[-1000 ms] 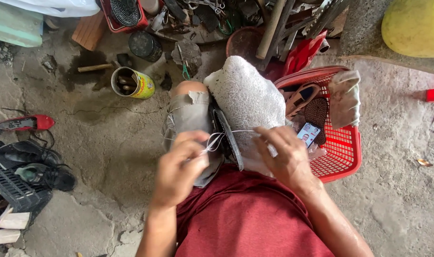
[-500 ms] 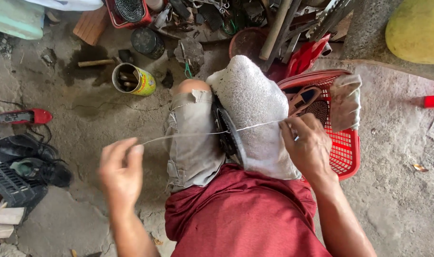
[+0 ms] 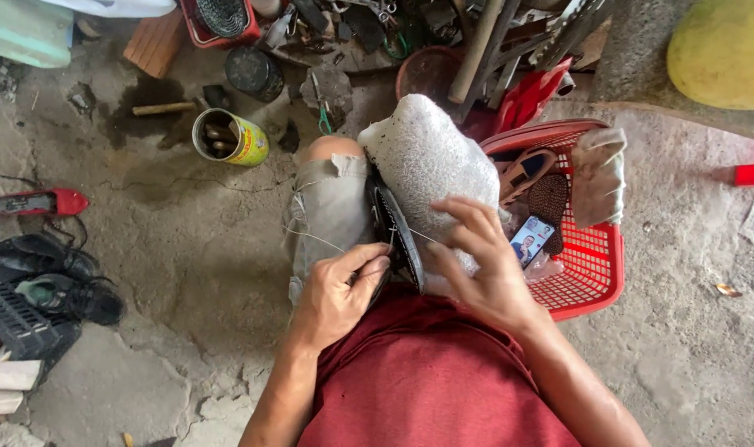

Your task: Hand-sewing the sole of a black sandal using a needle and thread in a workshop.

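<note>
Between knees, hands (image 3: 336,290) on shoe (image 3: 398,236)

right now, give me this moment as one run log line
left hand: pinching thread by sole edge | right hand: resting on white cloth | dark shoe: clamped between knees | red basket: at right

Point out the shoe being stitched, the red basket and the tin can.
shoe (image 3: 399,234), head view, on its dark sole edge between the knees.
red basket (image 3: 596,273), head view, on its right wall.
tin can (image 3: 243,142), head view, on its yellow side.
</note>
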